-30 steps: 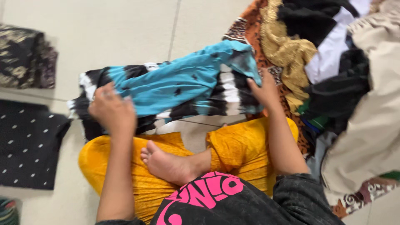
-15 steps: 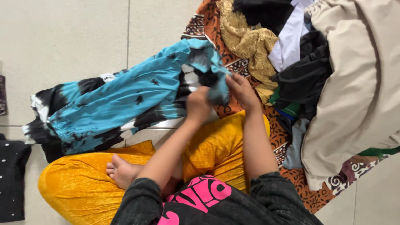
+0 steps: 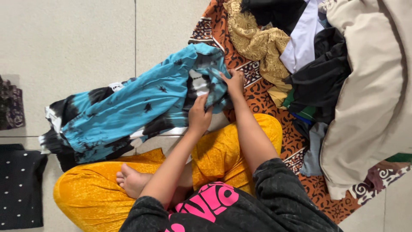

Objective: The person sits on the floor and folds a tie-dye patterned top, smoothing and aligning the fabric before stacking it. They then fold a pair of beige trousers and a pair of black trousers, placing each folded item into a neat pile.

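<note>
Turquoise tie-dye garment [image 3: 128, 111], streaked with black and white, lies stretched across the pale tiled floor [image 3: 68, 47] in front of the seated person's yellow-clad knees [image 3: 128, 189]. Half a second ago both hands were bunched together at its right end; now they have drawn a little apart along that edge. The left hand [image 3: 199, 115] pinches the cloth near the black-and-white band, and the right hand [image 3: 234, 81] grips the turquoise corner higher up, so the end reads as being pulled flatter rather than gathered. The far end has barely shifted on the tiles. To the right a heap of unsorted clothes [image 3: 326, 73] rests on an orange patterned cloth [image 3: 262, 99]. At the left edge lie a folded black dotted piece [image 3: 19, 189] and a dark patterned one [image 3: 10, 107].
</note>
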